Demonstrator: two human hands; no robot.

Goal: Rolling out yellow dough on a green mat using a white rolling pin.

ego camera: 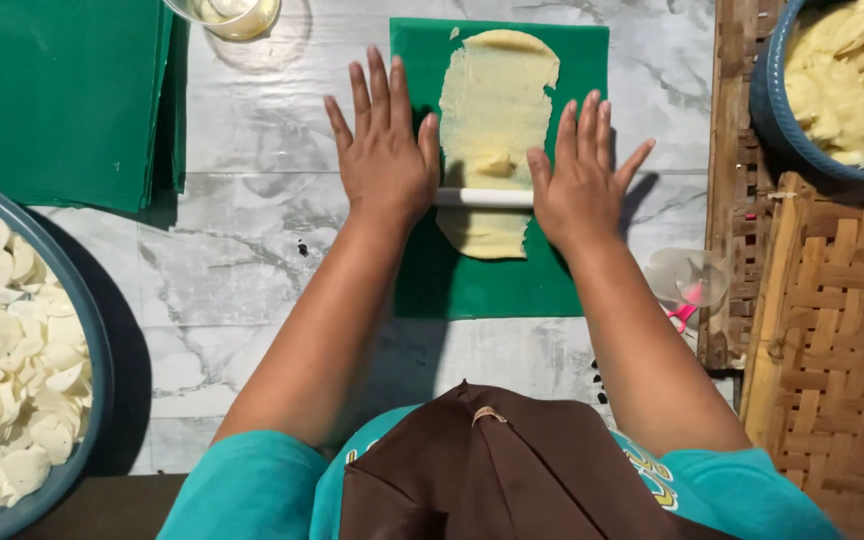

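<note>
Flat and open, both hands press palm-down on one white rolling pin (484,197), fingers spread rather than curled, so neither grip closes around it. One left hand (384,160) rests on the pin's left end and one right hand (580,185) on its right end, with a short stretch of the white rod showing between them. Under the pin lies one long, thin sheet of pale yellow dough (495,100), stretched away from the person, with a smaller lobe of it showing on the near side of the pin. That dough lies on one green plastic sheet (482,285), spread flat on the grey-veined marble counter (242,250). At far left sits one stack of more green sheets (62,100). Below it, at the left edge, one blue-grey basin (92,340) holds many thin white round slices (2,380). At top right a second blue basin (777,110) holds pale yellow dough pieces (852,70). It rests on one woven bamboo tray (837,350) along the right side. One clear glass (227,15) of pale liquid stands at the top edge, and one small clear plastic cup (687,275) sits near the right forearm. Both arms emerge from teal sleeves.
</note>
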